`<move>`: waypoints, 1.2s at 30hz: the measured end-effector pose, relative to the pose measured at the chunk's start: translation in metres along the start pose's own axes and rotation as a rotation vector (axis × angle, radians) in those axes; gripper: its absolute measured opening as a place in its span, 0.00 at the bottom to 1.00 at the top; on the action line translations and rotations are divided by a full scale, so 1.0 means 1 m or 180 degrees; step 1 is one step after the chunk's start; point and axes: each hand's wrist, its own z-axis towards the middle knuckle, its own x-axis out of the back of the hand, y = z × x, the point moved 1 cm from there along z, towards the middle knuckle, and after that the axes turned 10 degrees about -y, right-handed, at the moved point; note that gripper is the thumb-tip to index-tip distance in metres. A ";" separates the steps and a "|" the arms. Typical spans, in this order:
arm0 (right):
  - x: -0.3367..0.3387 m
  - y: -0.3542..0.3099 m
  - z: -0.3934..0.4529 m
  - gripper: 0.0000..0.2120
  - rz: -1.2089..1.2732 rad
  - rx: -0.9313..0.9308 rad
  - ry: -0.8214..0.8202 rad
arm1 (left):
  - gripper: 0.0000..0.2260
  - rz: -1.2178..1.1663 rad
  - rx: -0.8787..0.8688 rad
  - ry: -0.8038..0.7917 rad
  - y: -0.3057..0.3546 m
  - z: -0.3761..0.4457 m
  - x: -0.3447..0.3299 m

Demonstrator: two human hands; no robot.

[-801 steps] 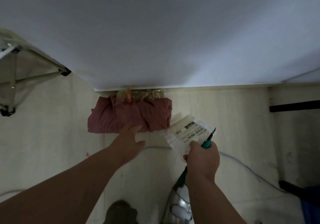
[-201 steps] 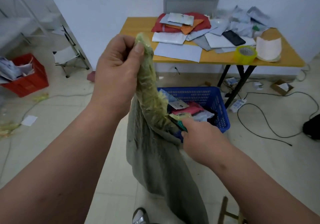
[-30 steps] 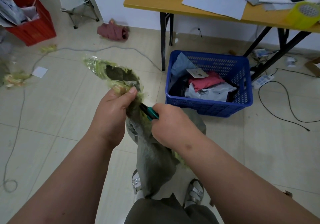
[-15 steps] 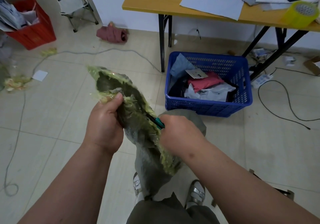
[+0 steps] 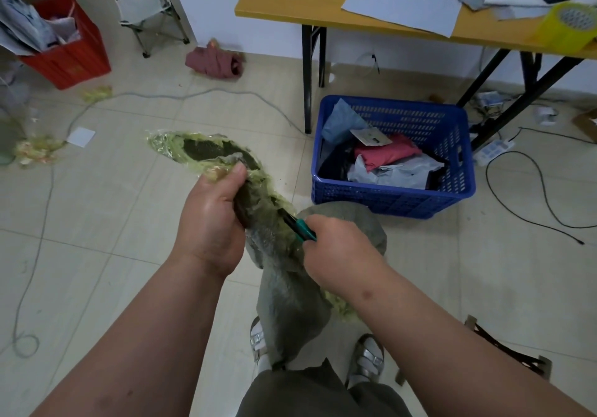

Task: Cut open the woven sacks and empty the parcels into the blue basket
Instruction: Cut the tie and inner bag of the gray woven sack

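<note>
A grey-green woven sack (image 5: 287,300) hangs in front of my legs, its top wrapped in yellow-green tape (image 5: 181,150). My left hand (image 5: 213,219) grips the taped neck of the sack. My right hand (image 5: 336,248) is closed on a green-handled cutter (image 5: 298,224) whose blade end lies against the taped neck, just right of my left hand. The blue basket (image 5: 397,197) stands on the floor ahead to the right, with grey, pink and blue parcels (image 5: 391,164) inside.
A yellow table (image 5: 290,9) with mailers and a tape roll (image 5: 565,27) stands above the basket. A red crate (image 5: 74,58) sits far left, a pink bundle (image 5: 214,63) by the wall. Cables and tape scraps (image 5: 35,150) lie on the tiled floor.
My left hand has shifted its grip along the taped neck and stretched it out to the left. My right hand with the cutter has moved slightly down the tape.
</note>
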 end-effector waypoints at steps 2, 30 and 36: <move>0.001 0.005 -0.002 0.09 -0.0077 -0.0077 0.0083 | 0.14 -0.0009 -0.0012 -0.0043 -0.001 -0.002 0.003; -0.001 0.030 0.001 0.13 -0.1158 -0.0180 -0.0104 | 0.13 -0.0172 -0.0376 0.0155 0.013 0.003 0.004; -0.014 0.046 0.014 0.08 -0.0925 -0.0353 -0.0254 | 0.16 -0.0168 -0.0163 -0.0090 0.011 0.004 -0.007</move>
